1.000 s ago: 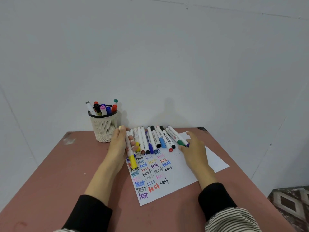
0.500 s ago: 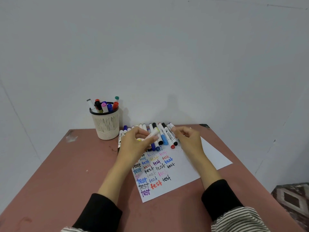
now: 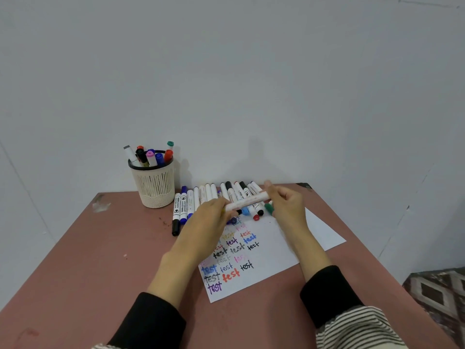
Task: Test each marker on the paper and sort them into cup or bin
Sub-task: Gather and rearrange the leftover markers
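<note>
A white-barrelled marker is held level above the table between both hands. My left hand grips its left end, where the cap is hidden in the fingers. My right hand pinches its right end. Below them a row of several markers lies along the far edge of the white paper, which carries several coloured "test" words. A cream mesh cup with several markers stands at the back left.
The pink table ends at a white wall behind the cup and marker row. Two markers lie off the paper, right of the cup. Patterned floor shows past the right table edge. No bin is in view.
My left hand lifted the yellow-capped marker from the paper's left edge and turned it level. My right hand left the paper and took hold of its other end.
</note>
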Action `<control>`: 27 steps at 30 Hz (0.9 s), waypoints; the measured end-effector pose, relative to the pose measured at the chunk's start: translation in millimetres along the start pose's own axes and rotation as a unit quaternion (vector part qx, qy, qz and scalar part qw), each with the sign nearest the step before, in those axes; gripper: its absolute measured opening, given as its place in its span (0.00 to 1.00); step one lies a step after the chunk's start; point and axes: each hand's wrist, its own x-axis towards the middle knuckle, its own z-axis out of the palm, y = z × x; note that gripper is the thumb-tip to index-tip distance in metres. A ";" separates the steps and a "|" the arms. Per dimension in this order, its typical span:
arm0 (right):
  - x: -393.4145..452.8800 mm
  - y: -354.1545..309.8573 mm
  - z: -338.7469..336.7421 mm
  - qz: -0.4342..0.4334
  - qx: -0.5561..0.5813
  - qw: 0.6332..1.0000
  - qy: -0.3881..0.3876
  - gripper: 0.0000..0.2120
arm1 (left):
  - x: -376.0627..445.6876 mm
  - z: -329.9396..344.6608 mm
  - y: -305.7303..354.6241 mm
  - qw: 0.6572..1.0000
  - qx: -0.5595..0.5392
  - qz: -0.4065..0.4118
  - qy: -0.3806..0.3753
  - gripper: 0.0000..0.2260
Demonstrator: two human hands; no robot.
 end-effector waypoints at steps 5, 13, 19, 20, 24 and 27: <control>-7.1 -9.3 5.0 0.131 0.084 0.986 -0.058 0.22 | -3.3 4.2 12.7 0.999 -0.009 0.021 -0.043 0.12; -8.1 -11.2 5.9 0.169 0.109 0.978 -0.053 0.09 | -6.1 8.4 21.6 0.995 0.048 0.020 -0.089 0.25; -4.7 -7.7 1.9 0.154 0.135 0.976 -0.070 0.11 | -7.3 9.9 23.5 0.994 -0.028 0.015 -0.108 0.24; -4.2 -7.6 1.1 0.149 0.126 0.978 -0.080 0.13 | -7.2 10.0 21.3 0.994 -0.029 0.022 -0.099 0.25; -7.0 -9.0 -0.2 0.142 0.036 0.977 -0.158 0.21 | -7.0 9.7 13.5 0.997 0.003 0.036 -0.073 0.25; -8.1 -11.1 -2.6 0.114 0.059 0.980 -0.153 0.26 | -7.6 10.1 12.9 0.998 -0.031 -0.013 -0.062 0.25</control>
